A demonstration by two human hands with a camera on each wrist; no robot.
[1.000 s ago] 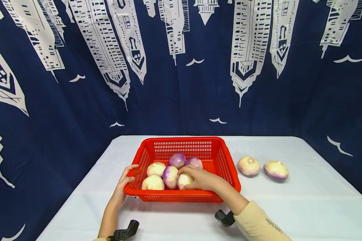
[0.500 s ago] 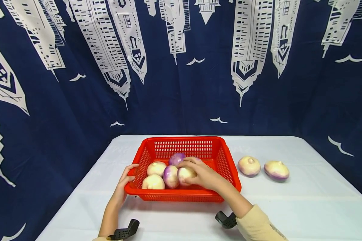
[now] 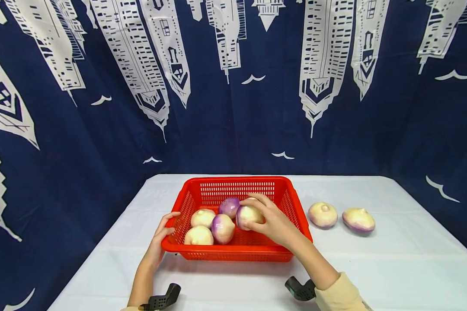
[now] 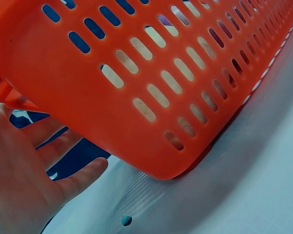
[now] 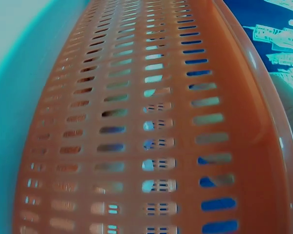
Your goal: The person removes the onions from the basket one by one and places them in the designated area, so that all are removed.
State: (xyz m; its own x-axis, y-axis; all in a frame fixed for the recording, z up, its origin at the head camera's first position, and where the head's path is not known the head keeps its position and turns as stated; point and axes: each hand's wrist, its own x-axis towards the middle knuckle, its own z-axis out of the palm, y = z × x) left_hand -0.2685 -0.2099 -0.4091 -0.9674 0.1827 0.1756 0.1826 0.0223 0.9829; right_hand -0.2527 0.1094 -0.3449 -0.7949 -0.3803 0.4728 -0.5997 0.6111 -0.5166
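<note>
A red plastic basket (image 3: pixel 237 255) with slotted walls stands on the white table and holds several purple-and-white turnips. My right hand (image 3: pixel 270 218) reaches over its front right and grips a turnip (image 3: pixel 248 217) between thumb and fingers. Left of this one lie a turnip with a purple side (image 3: pixel 223 229), a mostly purple turnip (image 3: pixel 229 207) and two pale ones at the left wall. My left hand (image 3: pixel 157 242) holds the basket's left rim. In the left wrist view, that hand's fingers (image 4: pixel 83 178) extend beside the basket's outer wall. Only the basket's outside fills the right wrist view.
Two more turnips lie on the table right of the basket, a rounder one (image 3: pixel 323 215) and a flatter one (image 3: pixel 359 220). A dark blue cloth (image 3: pixel 233 129) with white building prints hangs behind and beside the white table (image 3: pixel 404 259).
My right hand has lifted the turnip from the basket's front and carried it back and to the right. It now hides the purple turnip there. My left hand stays at the rim.
</note>
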